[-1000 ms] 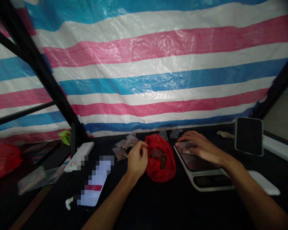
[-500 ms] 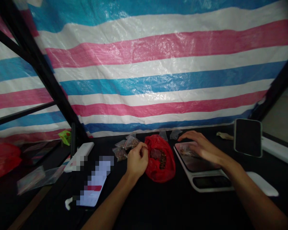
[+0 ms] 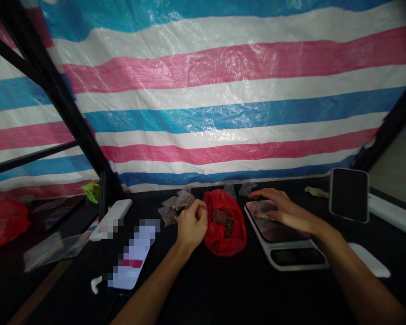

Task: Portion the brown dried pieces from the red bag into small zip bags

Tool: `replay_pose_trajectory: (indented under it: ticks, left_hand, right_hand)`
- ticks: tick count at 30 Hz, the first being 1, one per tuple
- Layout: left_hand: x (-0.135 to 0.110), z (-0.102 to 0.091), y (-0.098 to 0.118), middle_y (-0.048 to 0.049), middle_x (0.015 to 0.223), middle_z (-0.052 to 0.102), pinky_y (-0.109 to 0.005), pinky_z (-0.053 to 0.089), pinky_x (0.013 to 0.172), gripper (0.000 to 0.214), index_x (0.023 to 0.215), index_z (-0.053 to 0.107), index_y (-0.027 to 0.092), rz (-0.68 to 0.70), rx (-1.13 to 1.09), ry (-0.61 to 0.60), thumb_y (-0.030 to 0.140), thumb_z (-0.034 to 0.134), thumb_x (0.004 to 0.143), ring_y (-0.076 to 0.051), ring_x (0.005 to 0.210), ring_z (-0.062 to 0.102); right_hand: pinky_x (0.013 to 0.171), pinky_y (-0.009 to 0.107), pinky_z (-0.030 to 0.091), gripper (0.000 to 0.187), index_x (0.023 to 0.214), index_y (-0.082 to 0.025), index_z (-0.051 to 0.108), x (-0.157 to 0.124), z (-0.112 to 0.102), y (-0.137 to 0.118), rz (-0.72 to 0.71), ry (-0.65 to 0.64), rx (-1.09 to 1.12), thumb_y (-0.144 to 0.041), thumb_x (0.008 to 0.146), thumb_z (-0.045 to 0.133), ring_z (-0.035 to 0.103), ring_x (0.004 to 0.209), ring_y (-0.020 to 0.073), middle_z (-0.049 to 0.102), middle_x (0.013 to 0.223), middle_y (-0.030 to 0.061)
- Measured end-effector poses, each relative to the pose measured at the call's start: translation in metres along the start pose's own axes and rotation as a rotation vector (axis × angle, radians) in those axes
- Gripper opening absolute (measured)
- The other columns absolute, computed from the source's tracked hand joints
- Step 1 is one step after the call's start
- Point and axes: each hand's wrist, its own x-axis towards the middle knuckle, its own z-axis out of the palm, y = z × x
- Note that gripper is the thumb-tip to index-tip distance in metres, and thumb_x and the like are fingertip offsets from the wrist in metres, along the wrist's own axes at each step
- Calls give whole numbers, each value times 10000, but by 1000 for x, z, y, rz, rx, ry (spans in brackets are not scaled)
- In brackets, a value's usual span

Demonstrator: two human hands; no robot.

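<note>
Along the far edge of a black table (image 3: 209,284), a blue, pink and white striped tarp (image 3: 203,104) hangs down, with a black metal frame bar (image 3: 56,97) slanting across its left side. The left hand (image 3: 191,224) sits at the mouth of a red plastic bag (image 3: 226,239), its fingers curled tightly together; whatever they pinch is hidden. Inside that bag lie brown pellets (image 3: 228,224) and a small dark cup (image 3: 218,216). Just left of the hand, small clear bags of pellets (image 3: 171,215) lie in a heap, and two flat clear bags (image 3: 245,189) sit near the tarp.

The right hand (image 3: 286,211) rests with its fingers apart and flat on a small pellet bag (image 3: 261,210), which lies on the tray of a white kitchen scale (image 3: 277,230). The scale's dark display (image 3: 297,256) shows no readable digits.

Left of the hands, a long white case (image 3: 111,220) lies beside a phone (image 3: 131,257) whose pixelated screen cannot be read. A black tablet (image 3: 349,195) stands past the scale, near the table's right end.
</note>
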Motion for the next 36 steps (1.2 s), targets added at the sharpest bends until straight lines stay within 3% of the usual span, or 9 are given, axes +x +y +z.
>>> replay_pose_trajectory:
  ticks: [9, 13, 16, 18, 22, 26, 32, 36]
  left_hand:
    - [-1, 1, -2, 36, 619, 609, -236, 347, 560, 200, 826, 653, 235, 14, 15, -13, 183, 479, 908, -132, 547, 567]
    - [-1, 2, -3, 33, 607, 604, -237, 347, 551, 203, 823, 655, 236, 3, 20, -13, 195, 477, 914, -136, 536, 567]
    - [-1, 3, -4, 32, 608, 614, -237, 358, 554, 201, 827, 655, 236, -4, 23, -26, 196, 479, 914, -139, 540, 577]
    - [-1, 4, -4, 30, 619, 629, -236, 377, 570, 194, 825, 654, 235, -8, 26, -34, 197, 485, 911, -140, 549, 590]
    - [-1, 4, -3, 29, 643, 650, -234, 384, 578, 204, 821, 659, 237, -7, 11, -29, 186, 482, 908, -140, 572, 611]
    - [-1, 3, -3, 34, 627, 635, -232, 371, 568, 207, 832, 662, 240, -12, 16, -25, 180, 480, 908, -136, 563, 600]
    - [-2, 2, -2, 36, 631, 629, -237, 371, 581, 208, 830, 649, 239, 2, 28, -41, 174, 469, 912, -135, 564, 596]
    - [-2, 2, -2, 34, 636, 634, -240, 371, 589, 209, 832, 647, 236, -3, 18, -44, 175, 468, 920, -136, 575, 606]
  right_hand:
    - [1056, 558, 405, 726, 1345, -338, 640, -3, 3, 8, 53, -21, -83, -135, 650, 610, 596, 1188, 344, 692, 1248, 76]
    - [1021, 516, 470, 562, 1287, -297, 682, 1, 9, 7, 37, 32, -59, -195, 735, 660, 651, 1118, 326, 724, 1194, 76]
    - [921, 404, 544, 364, 1231, -256, 704, 4, 17, -10, -69, 55, 88, -257, 881, 604, 700, 1010, 266, 749, 1121, 71]
    - [862, 363, 555, 366, 1256, -283, 698, 6, 23, -28, -131, 57, 84, -233, 921, 558, 704, 970, 241, 752, 1083, 53]
    - [996, 422, 498, 461, 1354, -398, 638, 6, 41, -49, -188, 19, -30, -205, 944, 551, 680, 1106, 256, 741, 1225, 3]
    - [1046, 482, 453, 544, 1440, -406, 564, 8, 52, -46, -174, 8, -43, -229, 928, 614, 673, 1112, 281, 741, 1270, 7]
    - [861, 380, 520, 631, 1474, -414, 534, 7, 49, -44, -140, 46, -64, -193, 889, 620, 674, 949, 239, 762, 1178, 7]
    - [821, 339, 526, 520, 1386, -384, 631, 5, 36, -41, -119, 56, -39, -207, 899, 590, 692, 895, 220, 781, 1053, -3]
